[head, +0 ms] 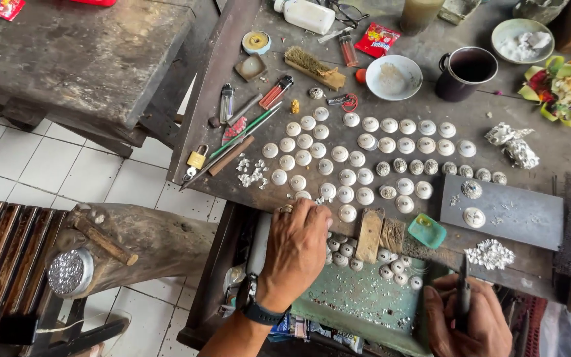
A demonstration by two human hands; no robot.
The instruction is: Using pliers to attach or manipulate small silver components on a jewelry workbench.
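Observation:
My left hand (297,248) rests on the front edge of the dark workbench (232,79), fingers curled down beside rows of small round silver domes (358,158); whether it pinches one is hidden. A watch sits on that wrist. My right hand (465,316) is low at the right, closed around a thin dark tool (463,291) that points up toward a pile of silver scraps (490,254). Two decorated domes lie on a grey metal plate (517,215). More domes (371,258) sit in the green tray (365,304) below the bench edge.
A dark mug (465,71), white bowl (393,77), brush (314,67), lighters, pens and a padlock (197,158) crowd the bench's back and left. A wooden stump (147,241) with a silver-filled cup (69,271) stands left over tiled floor. A flower offering (566,89) sits far right.

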